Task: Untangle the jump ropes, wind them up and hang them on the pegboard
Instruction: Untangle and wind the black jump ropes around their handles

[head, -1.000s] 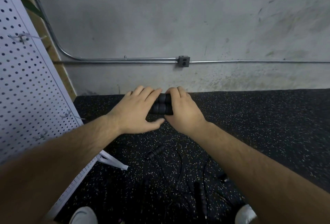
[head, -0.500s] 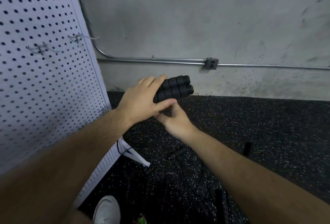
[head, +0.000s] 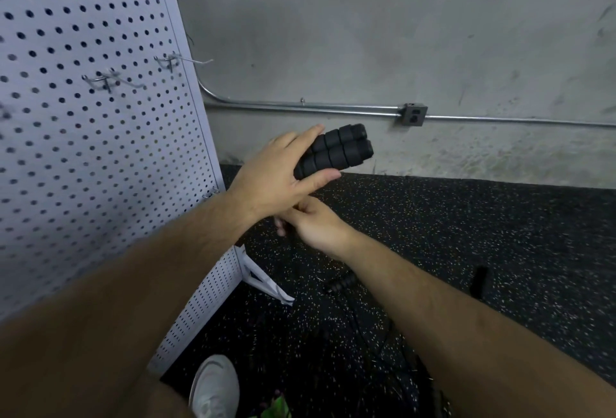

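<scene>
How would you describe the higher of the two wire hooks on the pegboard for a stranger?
Find the white pegboard on the left. Near its right edge, above the left hand, is the wire hook. It sits higher and closer to the edge than its neighbouring hook.

The left hand (head: 276, 177) covers the near ends of the black ribbed foam jump-rope handles (head: 336, 151), hiding their cords. The right hand (head: 316, 224) sits partly under the left wrist, its fingers blurred, so what they hold cannot be told. Thin black cords (head: 366, 334) fade into the dark speckled floor (head: 466, 234). The white perforated pegboard (head: 83, 151) and a white shoe (head: 215, 384) run off the edges.
</scene>
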